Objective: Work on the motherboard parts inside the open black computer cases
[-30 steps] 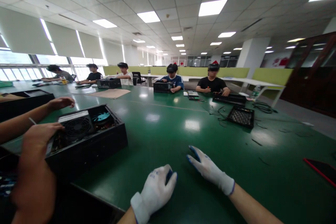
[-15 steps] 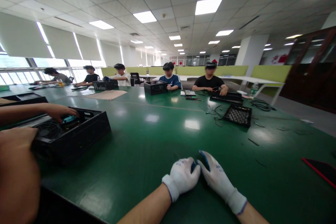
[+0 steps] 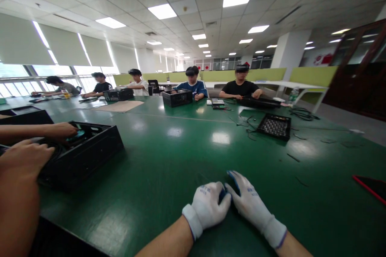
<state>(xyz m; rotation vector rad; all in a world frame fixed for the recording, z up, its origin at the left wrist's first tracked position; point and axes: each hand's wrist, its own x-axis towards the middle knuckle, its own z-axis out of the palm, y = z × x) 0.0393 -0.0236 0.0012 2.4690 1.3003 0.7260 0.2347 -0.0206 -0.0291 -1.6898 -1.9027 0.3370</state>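
Both my hands wear white knit gloves with blue palms and rest close together on the green tabletop (image 3: 169, 168). My left hand (image 3: 210, 204) is loosely closed, its fingers curled under and out of sight, and I see nothing in it. Beside it, my right hand (image 3: 249, 200) lies with the fingers stretched forward and the thumb apart from them. The right thumb meets the left thumb and finger area. No tool or part shows at either hand.
At left, a co-worker's hands (image 3: 25, 156) reach into an open black computer case (image 3: 90, 156). A black tray (image 3: 275, 126), loose cables (image 3: 304, 113) and wire scraps lie at far right. A red-edged dark object (image 3: 370, 188) lies at the right edge. Other people sit opposite.
My hands stay almost as they were. The neighbour's reaching hand has drawn back slightly left in the case. Across the table, a person's dark panel has changed its tilt.
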